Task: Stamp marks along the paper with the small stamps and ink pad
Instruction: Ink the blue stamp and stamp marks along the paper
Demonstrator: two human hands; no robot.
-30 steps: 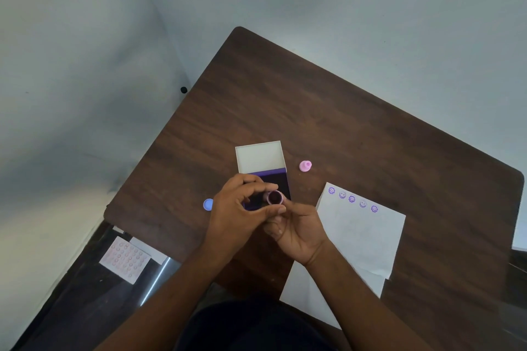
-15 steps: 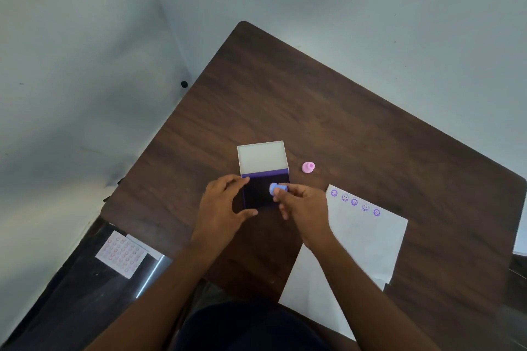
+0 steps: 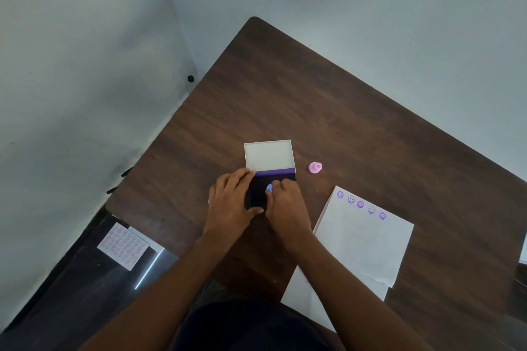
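Observation:
An open ink pad (image 3: 258,194) with a dark purple pad and a white lid (image 3: 269,155) flipped back lies mid-table. My left hand (image 3: 232,202) grips the pad's left side, fingers along its far and near edges. My right hand (image 3: 286,202) pinches a small blue stamp (image 3: 269,187) and holds it down on the pad. A pink stamp (image 3: 315,167) lies on the table right of the lid. White paper (image 3: 362,239) lies to the right, with a row of several purple smiley marks (image 3: 360,204) along its top edge.
The dark wooden table (image 3: 328,100) stands in a corner of pale walls. A sheet of small round stickers (image 3: 122,245) lies on a lower dark surface at the left. Another white sheet's edge (image 3: 524,251) shows at the far right.
A second ago both hands held a stamp together above the pad. My right hand then brought a blue stamp onto the ink pad, and my left hand moved to grip the pad's side.

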